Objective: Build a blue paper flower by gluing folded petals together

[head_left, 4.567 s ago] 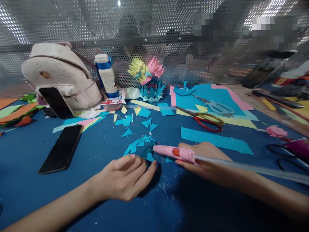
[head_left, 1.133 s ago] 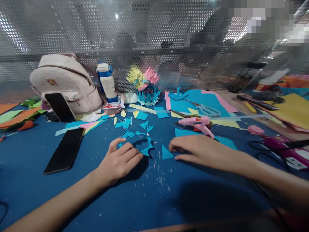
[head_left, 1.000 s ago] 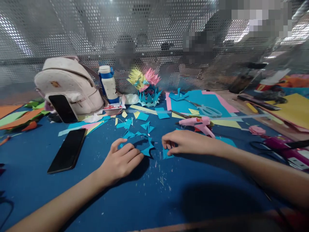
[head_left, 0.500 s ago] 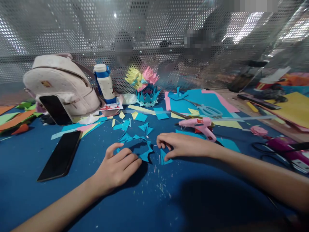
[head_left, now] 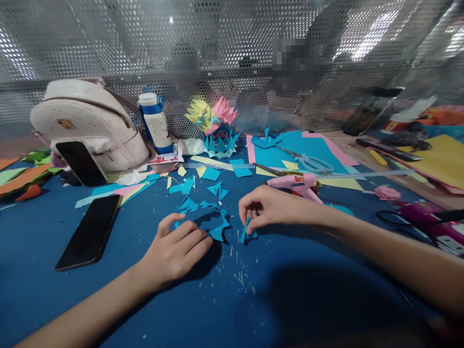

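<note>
A ring of folded blue paper points lies on the table, its near left side hidden under my left hand. My left fingers curl over that edge, with the thumb side at the ring's left. Just right of the ring, my right hand pinches a small folded blue paper piece between thumb and fingers, tilted up off the table. Beyond the ring are loose folded blue pieces and blue paper squares. A pink glue gun lies behind my right wrist, partly covered by it.
At the back stand a pale backpack, a white and blue bottle and paper lotus flowers. A black phone lies at left. Blue scissors rest on coloured sheets. A purple device with a cable is at right.
My right hand has closed on the small blue folded piece and tipped it up from the table. My left hand stays on the ring. The view has shifted slightly.
</note>
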{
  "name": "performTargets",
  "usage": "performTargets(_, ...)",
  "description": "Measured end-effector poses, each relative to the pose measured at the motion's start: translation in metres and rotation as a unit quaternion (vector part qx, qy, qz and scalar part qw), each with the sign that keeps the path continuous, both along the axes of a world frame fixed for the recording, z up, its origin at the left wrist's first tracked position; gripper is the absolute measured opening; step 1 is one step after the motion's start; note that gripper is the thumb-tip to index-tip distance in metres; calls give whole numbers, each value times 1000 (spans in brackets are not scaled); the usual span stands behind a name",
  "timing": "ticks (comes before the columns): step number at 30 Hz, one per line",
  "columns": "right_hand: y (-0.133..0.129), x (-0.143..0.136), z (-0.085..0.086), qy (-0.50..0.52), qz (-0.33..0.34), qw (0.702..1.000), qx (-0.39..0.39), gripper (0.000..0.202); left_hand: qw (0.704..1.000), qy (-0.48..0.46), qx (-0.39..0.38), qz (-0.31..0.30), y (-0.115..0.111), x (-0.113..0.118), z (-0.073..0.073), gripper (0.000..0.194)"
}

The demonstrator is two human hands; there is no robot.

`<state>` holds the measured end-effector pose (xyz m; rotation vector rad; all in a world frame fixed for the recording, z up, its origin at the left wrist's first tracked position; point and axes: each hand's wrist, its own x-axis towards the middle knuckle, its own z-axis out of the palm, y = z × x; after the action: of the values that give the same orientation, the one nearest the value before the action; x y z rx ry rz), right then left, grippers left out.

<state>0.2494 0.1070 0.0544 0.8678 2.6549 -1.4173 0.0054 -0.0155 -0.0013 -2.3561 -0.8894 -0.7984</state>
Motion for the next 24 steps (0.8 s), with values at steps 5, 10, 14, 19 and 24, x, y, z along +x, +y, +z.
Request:
performTargets(5, -1, -1, -6, 9, 9, 1000, -22, 25, 1000, 4, -4, 0, 0, 0, -1, 23)
performTargets(10, 0, -2, -13, 4, 10, 1000, -8, 31, 1000, 5, -4, -1, -2, 0, 1, 26)
performTargets(14, 1, -3, -14, 16, 4, 999, -38, 27, 1000, 3, 0, -2, -1, 0, 1, 26)
performTargets(19, 0, -5, -16, 30, -10, 995, -92, 24, 1000, 5, 0, -1, 0, 0, 1, 26)
performTargets(24, 2, -5, -19, 37, -15, 993, -108, 25, 1000, 4, 4, 0, -1, 1, 1, 26)
